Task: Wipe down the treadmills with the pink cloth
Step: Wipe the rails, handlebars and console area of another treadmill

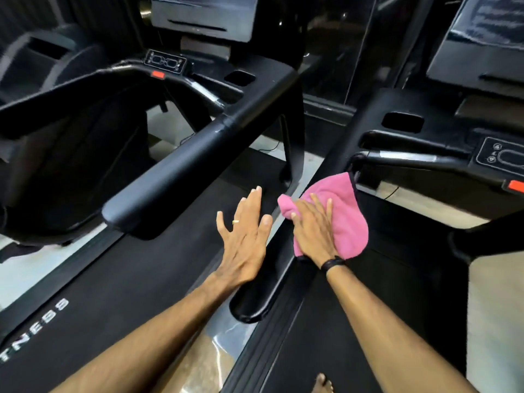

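Pink cloth (344,219): a soft, folded pink rag draped over the left side rail (269,282) of the right-hand treadmill; its edges hang loose over both sides of the rail.
How it will likely handle: light and limp, with no stiffness of its own. It should follow the rail's rounded shape only where a palm presses it, and loose corners may bunch or slip. Best held flat under the palm, or gathered by a folded edge.
Right hand (313,231): lies flat on the cloth with fingers spread and straight, pressing it onto the rail; a dark band sits on the wrist.
Left hand (245,236): released and holding nothing, fingers straight and spread, hovering just beside the cloth above the gap between the two machines; a ring shows on one finger.
Right treadmill: black belt (354,321), a red stop button (516,186) further right.
Left treadmill (175,177): black handrail and belt, just beside the left hand.
Floor: a bare foot (323,385) at the bottom edge.
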Demonstrator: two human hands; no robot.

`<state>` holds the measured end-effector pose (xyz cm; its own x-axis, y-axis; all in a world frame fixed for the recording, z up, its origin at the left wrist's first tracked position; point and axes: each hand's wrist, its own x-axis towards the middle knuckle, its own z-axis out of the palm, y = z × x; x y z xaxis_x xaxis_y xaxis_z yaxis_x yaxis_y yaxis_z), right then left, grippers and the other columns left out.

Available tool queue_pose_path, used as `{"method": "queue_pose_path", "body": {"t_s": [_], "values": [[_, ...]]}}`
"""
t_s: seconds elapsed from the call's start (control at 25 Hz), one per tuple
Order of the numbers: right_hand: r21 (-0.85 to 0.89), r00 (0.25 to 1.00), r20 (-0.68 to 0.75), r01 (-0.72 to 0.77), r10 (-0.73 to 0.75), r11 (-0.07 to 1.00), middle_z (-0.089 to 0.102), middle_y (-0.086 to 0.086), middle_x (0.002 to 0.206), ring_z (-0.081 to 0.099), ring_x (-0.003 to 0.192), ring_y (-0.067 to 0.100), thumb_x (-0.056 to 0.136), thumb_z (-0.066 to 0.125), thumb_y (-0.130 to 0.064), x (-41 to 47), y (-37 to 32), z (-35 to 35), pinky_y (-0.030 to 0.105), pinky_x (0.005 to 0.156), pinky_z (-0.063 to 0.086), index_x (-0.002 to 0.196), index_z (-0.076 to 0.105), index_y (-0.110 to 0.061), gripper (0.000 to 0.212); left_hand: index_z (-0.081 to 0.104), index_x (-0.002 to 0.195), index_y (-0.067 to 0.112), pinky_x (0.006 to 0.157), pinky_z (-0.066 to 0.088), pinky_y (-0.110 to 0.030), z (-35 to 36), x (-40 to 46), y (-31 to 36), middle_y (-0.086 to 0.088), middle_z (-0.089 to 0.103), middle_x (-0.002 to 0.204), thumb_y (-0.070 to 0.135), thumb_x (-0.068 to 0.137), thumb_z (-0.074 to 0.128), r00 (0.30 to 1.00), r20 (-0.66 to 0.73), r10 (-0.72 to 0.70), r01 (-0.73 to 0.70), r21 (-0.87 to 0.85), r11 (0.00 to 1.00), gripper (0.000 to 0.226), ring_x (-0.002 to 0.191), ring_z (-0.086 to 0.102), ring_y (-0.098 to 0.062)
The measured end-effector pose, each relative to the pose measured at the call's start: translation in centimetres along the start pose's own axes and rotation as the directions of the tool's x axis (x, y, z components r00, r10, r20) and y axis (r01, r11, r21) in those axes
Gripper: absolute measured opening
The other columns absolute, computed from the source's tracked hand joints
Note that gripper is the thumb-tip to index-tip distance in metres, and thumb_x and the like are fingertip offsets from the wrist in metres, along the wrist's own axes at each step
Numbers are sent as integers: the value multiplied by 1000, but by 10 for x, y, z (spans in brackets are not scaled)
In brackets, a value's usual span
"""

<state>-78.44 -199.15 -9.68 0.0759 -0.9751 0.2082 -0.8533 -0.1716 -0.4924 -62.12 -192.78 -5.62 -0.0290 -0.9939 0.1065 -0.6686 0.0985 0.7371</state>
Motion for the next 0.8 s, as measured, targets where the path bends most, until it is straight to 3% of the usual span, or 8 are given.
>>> {"method": "queue_pose_path", "body": {"t_s": [0.24,0.44,0.64,0.8], "values": [[21,997,6,81,-81,997,58,2,138,28,148,19,101,32,-28,-79,-45,14,37,123,-14,129,60,-17,41,-2,154,47,113,-23,-42,-21,-53,-12,25,12,162,64,87,0,999,27,-19,20,-35,999,69,149,2,2],[60,992,-19,128,-127,990,61,-1,133,35,144,17,104,33,-30,-133,-75,22,34,123,-13,128,62,-20,39,-1,153,48,106,-31,-29,-34,-93,-27,29,12,160,68,88,2,999,13,-50,51,-96,994,68,148,7,3],[142,980,-125,173,-155,975,68,-1,117,51,126,14,104,38,-30,-186,-111,37,34,125,3,116,66,-18,33,2,157,39,116,-21,-45,-40,-112,-33,21,24,159,69,85,2,998,28,-63,65,-104,992,78,147,18,-2],[198,975,-198,138,-99,970,64,1,101,54,104,17,102,36,-27,-193,-113,13,42,119,24,104,65,-12,33,14,158,30,118,-13,-42,-53,-114,-21,13,41,148,70,84,13,999,-42,-20,14,-129,992,84,142,28,-7]]}}
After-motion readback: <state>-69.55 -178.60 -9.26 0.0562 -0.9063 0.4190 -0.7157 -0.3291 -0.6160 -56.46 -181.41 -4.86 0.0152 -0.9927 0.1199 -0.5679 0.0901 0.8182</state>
